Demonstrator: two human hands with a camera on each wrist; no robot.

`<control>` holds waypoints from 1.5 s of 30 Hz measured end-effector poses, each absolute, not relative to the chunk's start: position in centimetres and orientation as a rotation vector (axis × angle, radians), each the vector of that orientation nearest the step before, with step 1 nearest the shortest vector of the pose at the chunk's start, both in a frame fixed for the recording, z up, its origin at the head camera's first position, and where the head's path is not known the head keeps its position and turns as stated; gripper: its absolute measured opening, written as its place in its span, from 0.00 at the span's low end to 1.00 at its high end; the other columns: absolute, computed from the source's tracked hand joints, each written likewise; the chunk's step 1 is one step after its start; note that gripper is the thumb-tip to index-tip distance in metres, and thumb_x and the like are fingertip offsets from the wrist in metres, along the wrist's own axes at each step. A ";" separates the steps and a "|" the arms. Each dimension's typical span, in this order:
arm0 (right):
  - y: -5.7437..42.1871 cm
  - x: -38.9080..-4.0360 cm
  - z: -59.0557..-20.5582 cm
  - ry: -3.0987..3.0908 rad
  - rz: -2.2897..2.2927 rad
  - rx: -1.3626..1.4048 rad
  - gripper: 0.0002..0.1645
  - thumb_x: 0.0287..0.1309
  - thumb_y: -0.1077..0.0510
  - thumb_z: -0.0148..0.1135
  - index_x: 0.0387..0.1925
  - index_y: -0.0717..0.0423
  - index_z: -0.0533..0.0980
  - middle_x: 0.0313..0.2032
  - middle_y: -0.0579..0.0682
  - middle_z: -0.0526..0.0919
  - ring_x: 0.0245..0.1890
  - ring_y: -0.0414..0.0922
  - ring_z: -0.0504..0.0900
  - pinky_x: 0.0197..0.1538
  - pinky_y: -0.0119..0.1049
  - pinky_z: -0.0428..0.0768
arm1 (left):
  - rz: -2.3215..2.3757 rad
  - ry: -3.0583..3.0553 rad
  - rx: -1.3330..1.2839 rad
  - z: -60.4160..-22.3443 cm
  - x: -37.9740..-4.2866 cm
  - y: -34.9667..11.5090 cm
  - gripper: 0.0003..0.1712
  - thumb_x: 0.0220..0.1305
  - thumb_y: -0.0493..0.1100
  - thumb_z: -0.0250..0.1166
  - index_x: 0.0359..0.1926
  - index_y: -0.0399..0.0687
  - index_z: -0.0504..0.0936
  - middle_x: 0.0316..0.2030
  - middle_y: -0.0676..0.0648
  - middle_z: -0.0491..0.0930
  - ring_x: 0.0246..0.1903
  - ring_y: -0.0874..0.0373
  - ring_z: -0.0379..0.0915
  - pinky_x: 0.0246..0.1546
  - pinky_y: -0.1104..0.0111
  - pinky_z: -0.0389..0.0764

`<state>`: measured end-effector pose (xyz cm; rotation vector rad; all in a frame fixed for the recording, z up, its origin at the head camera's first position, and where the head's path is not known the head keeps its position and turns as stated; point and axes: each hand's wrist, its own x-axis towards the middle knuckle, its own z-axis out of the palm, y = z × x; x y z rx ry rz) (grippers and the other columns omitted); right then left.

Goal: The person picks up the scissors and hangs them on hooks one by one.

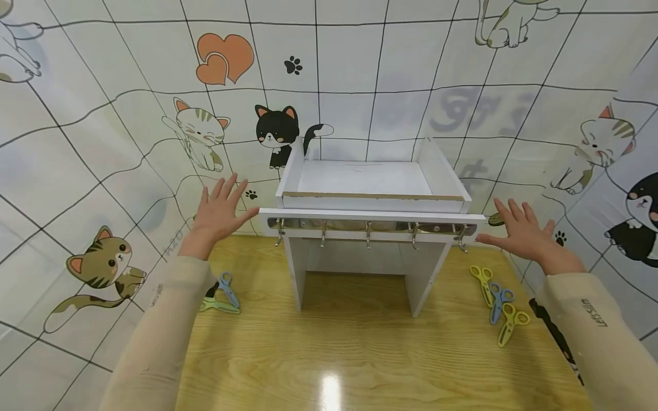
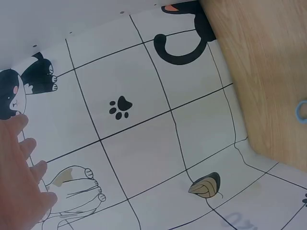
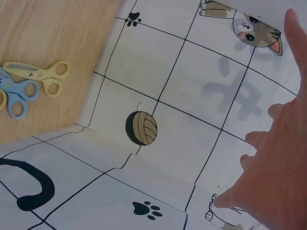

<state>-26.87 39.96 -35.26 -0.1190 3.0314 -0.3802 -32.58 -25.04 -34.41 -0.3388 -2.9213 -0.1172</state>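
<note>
A white shelf stand (image 1: 360,202) with a row of several metal hooks (image 1: 368,234) along its front stands at the back of the wooden table. My left hand (image 1: 220,210), fingers spread, is beside the stand's left end, its thumb close to the hook rail; I cannot tell if it touches. On the other side my right hand (image 1: 529,233) is spread too, thumb near the rail's right end. Neither hand holds anything. The wrist views show part of the left hand (image 2: 21,172) and the right hand (image 3: 280,158) near the stand's white panel edges.
On the table's right lie two yellow scissors (image 1: 513,324) and a blue pair (image 1: 497,302). A blue pair of scissors (image 1: 228,288) and a green one (image 1: 220,306) lie at left, partly behind my sleeve. A white cat-print sheet (image 1: 354,63) surrounds the table (image 1: 360,354).
</note>
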 end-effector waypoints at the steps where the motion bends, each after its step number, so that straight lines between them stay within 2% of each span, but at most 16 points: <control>1: 40.0 -26.9 -35.3 3.032 -0.380 -0.116 0.67 0.61 0.25 0.53 0.78 0.49 0.24 0.75 0.70 0.23 0.73 0.73 0.20 0.57 0.86 0.23 | -0.131 -2.917 -0.339 -34.3 -32.6 -25.0 0.51 0.68 0.76 0.44 0.80 0.54 0.43 0.81 0.43 0.36 0.79 0.38 0.32 0.76 0.37 0.30; 7: 40.0 -26.7 -35.5 3.041 -0.378 -0.105 0.69 0.59 0.24 0.55 0.78 0.48 0.24 0.75 0.69 0.24 0.74 0.73 0.22 0.57 0.86 0.23 | -0.176 -2.900 -0.348 -33.4 -32.5 -24.8 0.54 0.65 0.80 0.39 0.81 0.56 0.42 0.81 0.46 0.34 0.80 0.40 0.31 0.77 0.39 0.28; 14: 40.3 -26.7 -35.6 3.038 -0.374 -0.098 0.69 0.59 0.24 0.55 0.78 0.49 0.25 0.76 0.69 0.24 0.74 0.72 0.20 0.57 0.86 0.23 | -0.200 -2.881 -0.357 -32.1 -32.3 -24.5 0.51 0.68 0.78 0.42 0.81 0.57 0.42 0.81 0.48 0.35 0.79 0.40 0.35 0.77 0.38 0.33; 20: 40.4 -26.6 -35.9 3.042 -0.361 -0.092 0.69 0.59 0.24 0.55 0.78 0.50 0.25 0.76 0.69 0.24 0.74 0.73 0.21 0.58 0.86 0.24 | -0.202 -2.856 -0.387 -31.1 -32.1 -24.3 0.50 0.69 0.77 0.41 0.80 0.57 0.44 0.81 0.47 0.42 0.79 0.40 0.39 0.77 0.39 0.35; 30: 40.7 -26.6 -36.6 3.055 -0.366 -0.123 0.70 0.58 0.25 0.58 0.79 0.55 0.29 0.76 0.72 0.31 0.74 0.74 0.28 0.59 0.86 0.29 | -0.281 -2.766 -0.445 -29.4 -31.5 -24.0 0.41 0.74 0.68 0.44 0.80 0.58 0.48 0.79 0.46 0.52 0.78 0.42 0.44 0.78 0.42 0.35; 37: 40.7 -26.4 -36.8 3.062 -0.373 -0.146 0.69 0.58 0.26 0.59 0.79 0.56 0.32 0.76 0.73 0.36 0.74 0.76 0.33 0.60 0.86 0.31 | -0.374 -2.646 -0.524 -28.3 -30.6 -23.4 0.38 0.76 0.68 0.40 0.79 0.59 0.54 0.78 0.48 0.56 0.78 0.46 0.47 0.80 0.48 0.37; 45: 40.8 -26.3 -37.1 3.064 -0.343 -0.161 0.69 0.58 0.27 0.60 0.79 0.60 0.35 0.76 0.73 0.41 0.72 0.78 0.38 0.59 0.87 0.34 | -0.491 -2.486 -0.671 -27.4 -29.8 -22.3 0.35 0.76 0.66 0.41 0.76 0.58 0.61 0.75 0.47 0.63 0.77 0.47 0.52 0.81 0.54 0.40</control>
